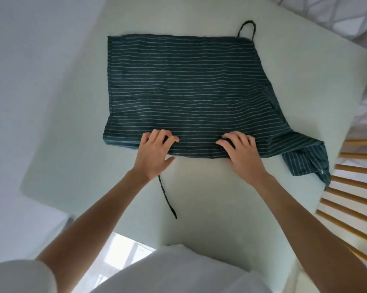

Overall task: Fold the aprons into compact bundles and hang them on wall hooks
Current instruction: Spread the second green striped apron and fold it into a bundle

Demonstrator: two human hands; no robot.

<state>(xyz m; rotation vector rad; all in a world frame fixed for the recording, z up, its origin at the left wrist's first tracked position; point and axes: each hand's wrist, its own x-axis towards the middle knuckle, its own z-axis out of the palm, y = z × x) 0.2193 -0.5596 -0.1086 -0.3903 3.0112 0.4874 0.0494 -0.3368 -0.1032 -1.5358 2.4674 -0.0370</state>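
Note:
A dark green apron (182,85) with thin white stripes lies spread flat on a pale green table (72,123). Its neck loop (247,28) pokes out at the far edge. One tie strap (167,197) trails toward me from the near hem. The apron's right corner (305,159) is bunched and hangs over the table's right edge. My left hand (155,153) grips the near hem, fingers curled on top and the thumb at the edge. My right hand (239,153) grips the same hem a little to the right.
A wooden slatted frame (351,187) stands right of the table. Patterned white bedding (337,15) lies at the top right. A white wall is on the left. My white clothing (178,271) fills the bottom of the view.

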